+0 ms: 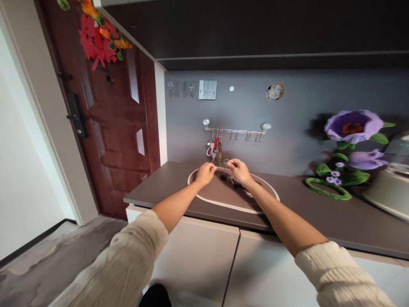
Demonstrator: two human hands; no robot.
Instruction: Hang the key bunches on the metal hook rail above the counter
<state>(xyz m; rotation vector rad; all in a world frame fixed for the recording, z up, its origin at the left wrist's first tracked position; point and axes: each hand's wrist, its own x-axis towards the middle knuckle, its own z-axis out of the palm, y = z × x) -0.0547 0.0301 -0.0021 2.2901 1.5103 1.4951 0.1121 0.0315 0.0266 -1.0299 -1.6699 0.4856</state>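
Both my arms reach forward over a brown countertop with an oval tray on it. My left hand is closed in a pinch above the tray's far rim; what it holds is too small to name. My right hand is closed on a bunch of keys with a metal ring, dark parts hanging onto the tray. The two hands are close together, a few centimetres apart. Just behind them more keys hang from a metal hook rail on the grey wall.
A dark red door with a black handle stands at left, red decoration on top. A purple flower decoration and a metal pot sit at right. White cabinet doors are below the counter. Light switches are on the wall.
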